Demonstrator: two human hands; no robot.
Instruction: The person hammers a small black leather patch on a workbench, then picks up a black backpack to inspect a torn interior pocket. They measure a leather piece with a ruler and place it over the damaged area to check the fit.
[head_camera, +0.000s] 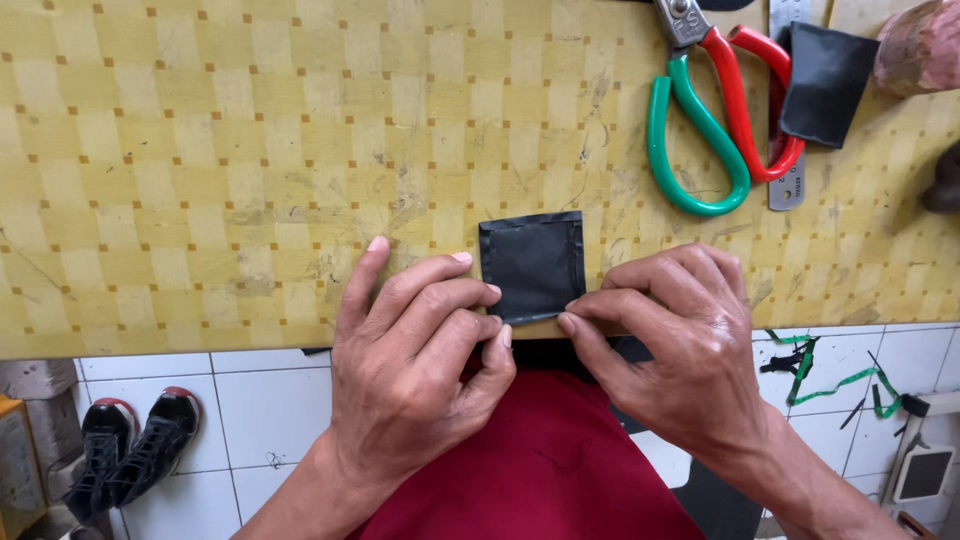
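Presently both hands, left hand (415, 370) and right hand (680, 350), pinch-grip the square black leather patch (532, 265) at lower centre; its edges appear already folded, pressing unfinished.

left hand (415, 360) and right hand (670, 345) pinch black square patch (532, 265) at table (200, 180) edge; scissors (715, 120) beyond.

A worn tabletop covered in yellow checked vinyl (200, 150) fills the upper view. Below its edge lies a white tiled floor (260, 400), where 2 black sneakers with red trim (130, 450) sit at left in even daylight.
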